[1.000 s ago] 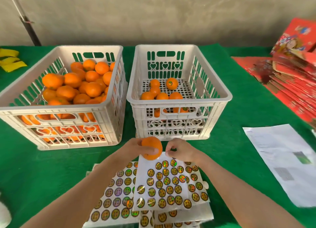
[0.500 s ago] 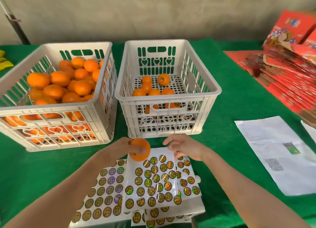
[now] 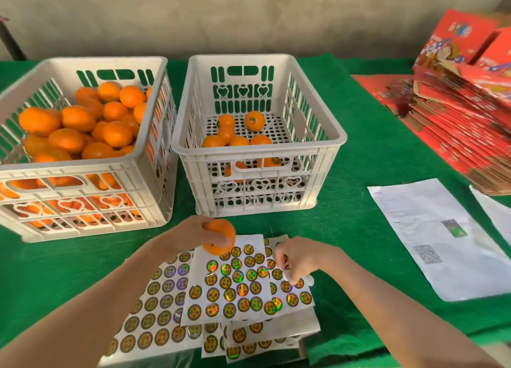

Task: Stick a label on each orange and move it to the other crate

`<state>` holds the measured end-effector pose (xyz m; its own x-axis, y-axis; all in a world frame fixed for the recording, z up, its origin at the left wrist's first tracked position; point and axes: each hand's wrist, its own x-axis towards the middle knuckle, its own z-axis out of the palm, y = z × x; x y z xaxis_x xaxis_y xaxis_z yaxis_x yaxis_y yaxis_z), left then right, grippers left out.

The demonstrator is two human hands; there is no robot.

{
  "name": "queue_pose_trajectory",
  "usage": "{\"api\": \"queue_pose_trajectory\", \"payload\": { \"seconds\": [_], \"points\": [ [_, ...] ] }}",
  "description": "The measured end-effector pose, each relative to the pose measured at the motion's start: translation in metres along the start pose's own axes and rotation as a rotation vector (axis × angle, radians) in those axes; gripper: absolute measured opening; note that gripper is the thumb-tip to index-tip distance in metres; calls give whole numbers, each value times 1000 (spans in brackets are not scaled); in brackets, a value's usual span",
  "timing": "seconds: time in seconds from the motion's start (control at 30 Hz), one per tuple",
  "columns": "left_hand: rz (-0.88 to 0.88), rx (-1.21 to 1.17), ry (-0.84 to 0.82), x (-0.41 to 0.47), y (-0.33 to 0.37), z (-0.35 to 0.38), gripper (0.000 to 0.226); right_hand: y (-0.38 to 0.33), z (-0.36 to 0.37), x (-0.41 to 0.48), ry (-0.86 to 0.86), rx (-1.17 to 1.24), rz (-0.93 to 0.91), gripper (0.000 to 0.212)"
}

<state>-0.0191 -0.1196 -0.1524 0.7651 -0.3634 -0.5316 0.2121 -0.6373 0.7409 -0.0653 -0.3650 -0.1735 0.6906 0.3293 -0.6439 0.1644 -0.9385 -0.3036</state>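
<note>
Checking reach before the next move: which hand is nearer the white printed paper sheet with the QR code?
Right. The right hand pinches at the shiny sticker sheets left of the white printed paper sheet; the left hand, gripping a round orange, is farther left.

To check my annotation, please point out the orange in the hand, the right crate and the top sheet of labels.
held orange (image 3: 221,226), head view, on its upper peel above the fingers.
right crate (image 3: 312,149), head view, on its near rim.
top label sheet (image 3: 235,280), head view, on the middle of the sheet.
</note>
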Motion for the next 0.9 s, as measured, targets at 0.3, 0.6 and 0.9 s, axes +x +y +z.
{"api": "queue_pose_trajectory", "payload": {
  "seconds": [0.3,0.6,0.9],
  "points": [
    [76,-244,45,-9,14,20,69,-5,5,-4,61,11,3,18],
    [-93,-936,-150,-21,10,37,50,-12,-12,-21,348,399,-199,32],
    [57,-1159,-360,-33,15,30,94,-42,2,-25,1054,174,-537,23]
  ]
}}
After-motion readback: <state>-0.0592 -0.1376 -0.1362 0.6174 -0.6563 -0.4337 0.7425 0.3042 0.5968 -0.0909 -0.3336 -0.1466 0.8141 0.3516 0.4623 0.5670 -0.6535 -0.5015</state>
